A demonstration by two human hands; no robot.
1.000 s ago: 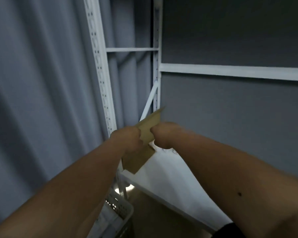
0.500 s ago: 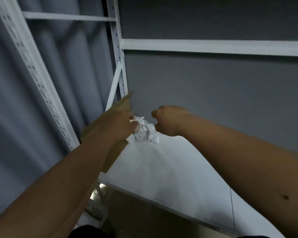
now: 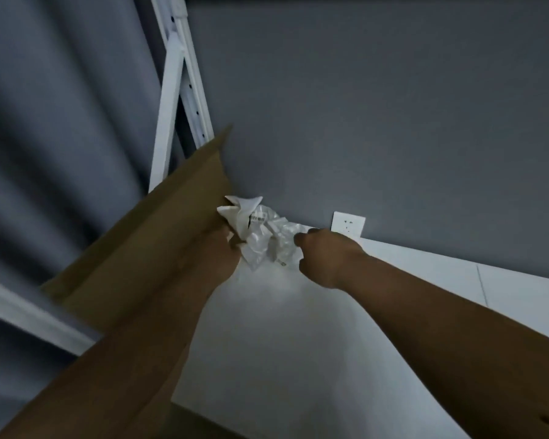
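Now wrap farther out: right hand grip on it, left hand on cardboard.

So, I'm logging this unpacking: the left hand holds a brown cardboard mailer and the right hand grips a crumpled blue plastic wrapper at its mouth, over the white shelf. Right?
Not blue: the head view shows the crumpled plastic wrapper is white, with a barcode label. The rest stands: left hand holds the brown cardboard mailer, right hand grips the wrapper, over the white shelf.

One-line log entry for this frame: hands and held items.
left hand: holds brown cardboard sleeve | right hand: grips crumpled white wrapping at its edge | under: white shelf | behind: wall socket
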